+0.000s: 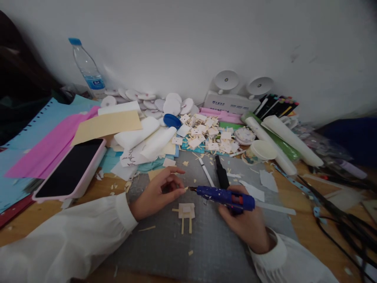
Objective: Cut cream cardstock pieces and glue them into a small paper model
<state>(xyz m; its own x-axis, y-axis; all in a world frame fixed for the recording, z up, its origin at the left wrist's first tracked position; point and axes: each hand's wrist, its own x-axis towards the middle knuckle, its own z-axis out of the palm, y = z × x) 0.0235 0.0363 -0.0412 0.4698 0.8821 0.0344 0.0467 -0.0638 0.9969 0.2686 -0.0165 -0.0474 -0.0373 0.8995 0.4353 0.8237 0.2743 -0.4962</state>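
My right hand (249, 228) is wrapped round a blue hot glue gun (216, 195), its nozzle pointing left. My left hand (160, 192) pinches a tiny pale paper strip (186, 188) between thumb and finger, right at the nozzle tip. Whether the nozzle touches the strip I cannot tell. Just below lies a small cream paper figure (190, 207) with two leg strips downward and one arm strip on its left side. A loose thin strip (147, 228) rests on the grey mat (159, 251).
Behind the mat is a pile of similar paper figures (203, 131). A black pen-like tool (221, 171) and a white pen (206, 171) lie beyond the glue gun. A phone (72, 169) is at left, a paper cup (260, 151) and black cables (344, 226) at right.
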